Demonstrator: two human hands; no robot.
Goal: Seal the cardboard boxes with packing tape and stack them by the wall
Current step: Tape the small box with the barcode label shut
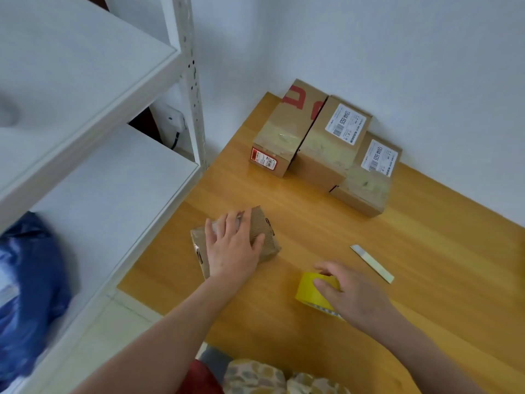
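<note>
L hand (pixel 233 248) spread flat on small brown corrugated cardboard box (pixel 260 223) at left of light wooden table (pixel 426 280), R hand (pixel 355 297) curled round yellow packing-tape roll (pixel 308 287) just beside it, so I'd keep flaps pinned w/ L, start tape on a side wall, pull taut over seam

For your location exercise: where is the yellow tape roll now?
The tape roll lies lower right in the head view, on the table under the right hand.

I count 4 brown cardboard boxes (pixel 287 129) (pixel 326 155) (pixel 366 191) (pixel 265 237). 2 white printed labels (pixel 345 123) (pixel 379 162), 1 red sticker (pixel 263 160). 1 yellow packing-tape roll (pixel 309 291). 1 pale flat strip (pixel 372 264). 1 blue plastic bag (pixel 31 294). 2 white shelf boards (pixel 85 66) (pixel 113 180). 2 hands: left hand (pixel 233 251), right hand (pixel 355 300).
</note>
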